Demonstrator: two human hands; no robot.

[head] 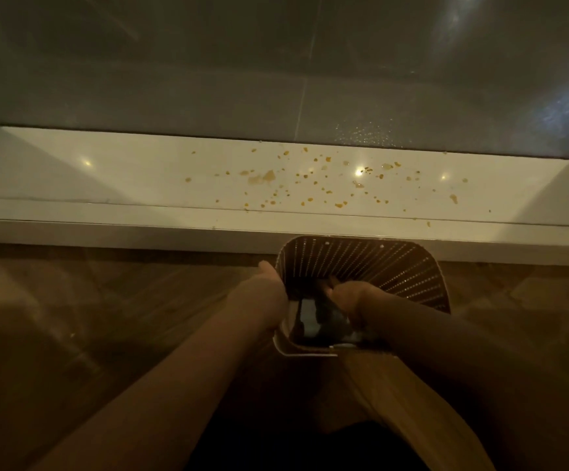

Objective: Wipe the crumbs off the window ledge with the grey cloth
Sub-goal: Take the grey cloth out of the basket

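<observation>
The white, glossy window ledge ran across the whole width of the view beneath a dark window pane, and it had not yet been wiped. Just below its front edge was a dark, round-cornered plastic basket with perforated walls and a pale rim. Whether the basket stood on something or was only held up could not be told.

Both bare forearms reached down to it. The left hand grasped the basket's left wall, with the thumb lying on the outside. The right hand was sunk inside, fingers pointing down. The dim light did not show whether it had closed on anything.

Under that hand lay a dark, shapeless thing on the basket floor. This may have been the grey cloth, but it could not be made out for certain, and the cloth showed nowhere else.

The small orange-yellow crumbs lay scattered over the middle and right of the ledge. A larger smeared flake lay towards the centre, and a few specks sat on the front lip.

The step in hand looked like fetching the cloth, with wiping not begun. The next move would call for lifting the cloth clear of the basket and carrying it up to the ledge. It could then sweep from one end of the scatter, gathering the crumbs rather than pushing them over the front lip.
</observation>
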